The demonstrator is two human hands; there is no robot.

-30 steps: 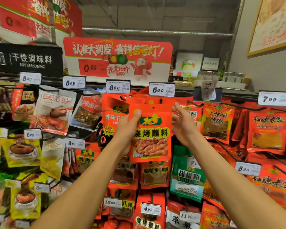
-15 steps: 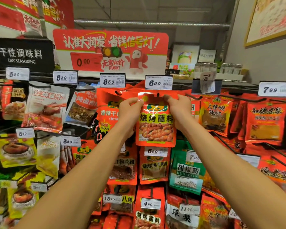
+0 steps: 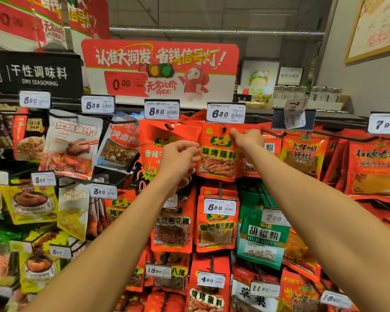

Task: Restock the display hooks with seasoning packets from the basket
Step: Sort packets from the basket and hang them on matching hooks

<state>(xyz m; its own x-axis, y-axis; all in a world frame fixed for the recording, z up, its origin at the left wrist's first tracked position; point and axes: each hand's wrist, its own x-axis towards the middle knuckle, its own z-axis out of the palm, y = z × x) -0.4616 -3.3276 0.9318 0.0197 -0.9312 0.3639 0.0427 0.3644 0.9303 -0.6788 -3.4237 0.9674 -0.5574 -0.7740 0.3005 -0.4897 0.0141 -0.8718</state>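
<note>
Where the head view faces a shop's dry-seasoning display, rows of hooks carry hanging packets, each row fronted by white price tags; a red promotional sign (image 3: 160, 69) stands above, a black "DRY SEASONING" board (image 3: 34, 74) lies to the left, and a grey wall closes the right. The red seasoning packet (image 3: 217, 154) hangs on the top row directly under the 6.30 price tag (image 3: 225, 113), its punched hole on the hook (image 3: 223, 129). The right hand (image 3: 248, 138) pinches the packet's upper right corner, fingers curled narrow. The left hand (image 3: 180, 156) grips the packet's left edge, fingers bent around it. A green pepper packet (image 3: 262, 237) hangs lower right.
</note>
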